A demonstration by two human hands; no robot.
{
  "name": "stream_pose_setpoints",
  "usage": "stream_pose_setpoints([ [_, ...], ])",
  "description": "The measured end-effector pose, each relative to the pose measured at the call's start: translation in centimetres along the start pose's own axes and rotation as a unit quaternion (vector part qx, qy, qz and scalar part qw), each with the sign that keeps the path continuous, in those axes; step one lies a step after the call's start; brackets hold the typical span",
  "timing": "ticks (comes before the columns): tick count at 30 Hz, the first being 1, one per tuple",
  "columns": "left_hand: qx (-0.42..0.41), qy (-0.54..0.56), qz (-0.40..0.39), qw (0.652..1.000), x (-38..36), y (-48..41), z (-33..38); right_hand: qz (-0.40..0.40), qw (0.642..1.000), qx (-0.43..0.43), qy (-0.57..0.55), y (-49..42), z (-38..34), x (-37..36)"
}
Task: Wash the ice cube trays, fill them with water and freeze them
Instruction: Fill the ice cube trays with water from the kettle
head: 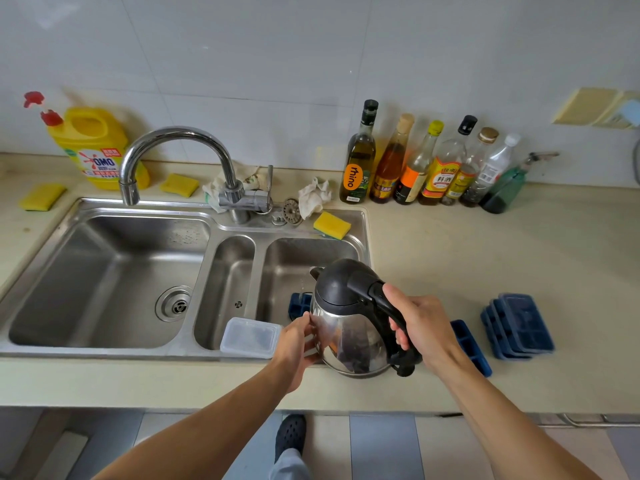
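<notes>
Kitchen desk, filling looks under way: right hand curls its fingers round the kettle handle, left hand presses flat fingers on its side, above a blue tray in the sink; stacked trays at three o'clock, freezing not begun

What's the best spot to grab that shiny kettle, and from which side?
Probably the black handle of the kettle, coming from its right, opposite the spout: it arches clear of the steel body, leaving room to wrap a hand round. The right hand grips it there; the left hand steadies the body.
</notes>
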State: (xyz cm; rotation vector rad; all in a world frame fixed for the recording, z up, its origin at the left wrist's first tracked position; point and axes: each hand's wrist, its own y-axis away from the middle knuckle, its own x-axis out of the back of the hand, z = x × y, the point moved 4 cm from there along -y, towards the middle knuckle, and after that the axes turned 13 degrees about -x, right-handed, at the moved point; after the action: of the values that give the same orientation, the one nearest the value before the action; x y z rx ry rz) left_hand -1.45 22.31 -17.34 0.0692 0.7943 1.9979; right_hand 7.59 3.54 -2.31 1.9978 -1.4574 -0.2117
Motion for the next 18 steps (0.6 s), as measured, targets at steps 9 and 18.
stream_pose_setpoints([
  [9,0.012,0.021,0.016,1.0,0.16,0.44,-0.32,-0.006,1.0,0.006,0.012,0.11,0.07,0.13],
  [18,0.024,0.024,0.014,0.999,-0.43,0.98,-0.23,-0.008,1.0,0.004,0.012,0.07,0.44,0.87],
])
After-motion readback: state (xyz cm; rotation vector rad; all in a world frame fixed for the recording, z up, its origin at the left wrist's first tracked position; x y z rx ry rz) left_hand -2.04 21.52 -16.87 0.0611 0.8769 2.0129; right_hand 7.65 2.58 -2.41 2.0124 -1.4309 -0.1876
